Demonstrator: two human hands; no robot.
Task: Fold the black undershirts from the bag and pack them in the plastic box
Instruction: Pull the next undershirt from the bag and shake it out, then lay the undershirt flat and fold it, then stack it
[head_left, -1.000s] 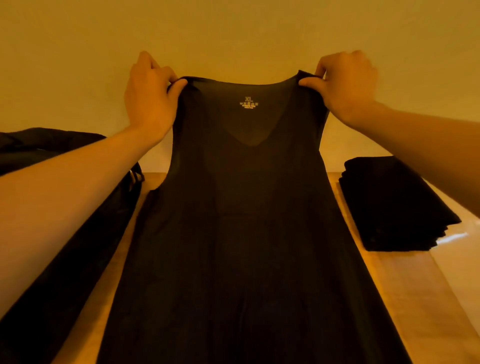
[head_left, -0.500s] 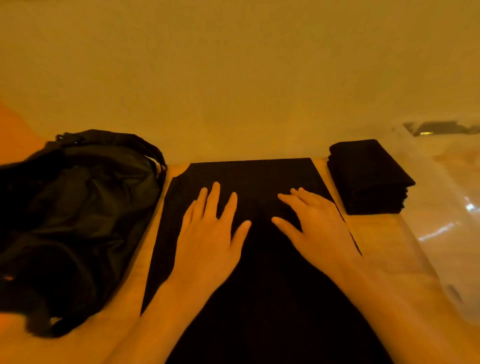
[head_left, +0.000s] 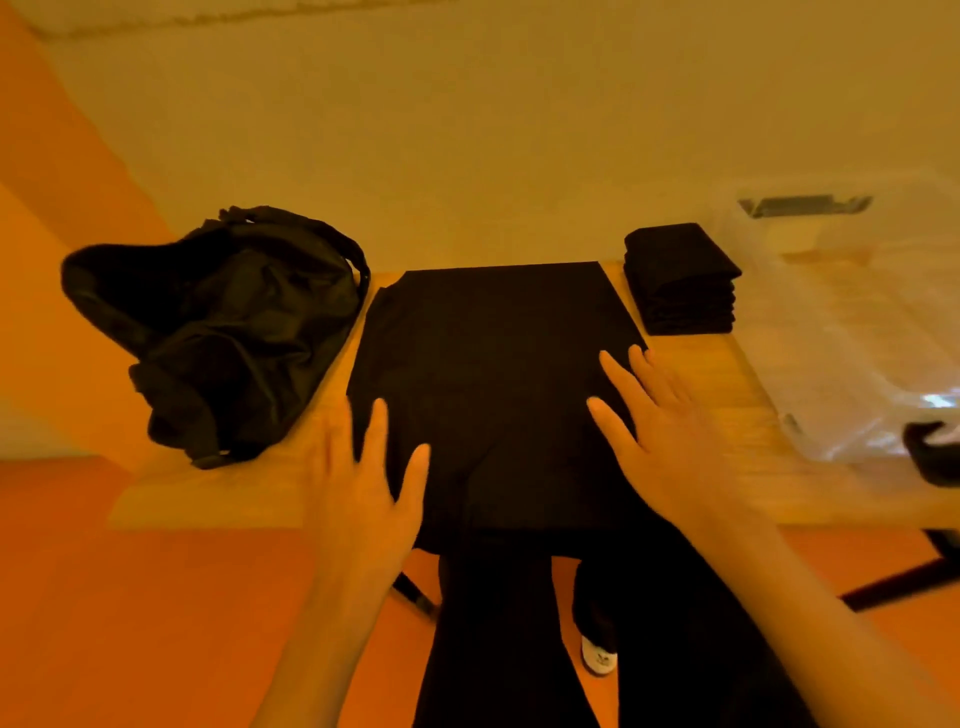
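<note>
A black undershirt (head_left: 488, 374) lies flat on the wooden table (head_left: 208, 493), its near end hanging over the front edge. My left hand (head_left: 369, 483) rests with straight fingers on the shirt's near left edge. My right hand (head_left: 660, 431) lies flat with spread fingers on its right side. A stack of folded black undershirts (head_left: 680, 280) sits at the back right. The black bag (head_left: 218, 327) slumps open on the left. The clear plastic box (head_left: 852, 332) stands at the far right.
A pale wall runs close behind the table. The orange floor shows to the left and below. My dark trouser legs and a white shoe (head_left: 597, 660) are under the front edge. A dark object (head_left: 935, 457) pokes in at the right edge.
The shirt went from held up by its shoulder straps to lying flat on the table. Both hands have slid outward and toward me across the fabric.
</note>
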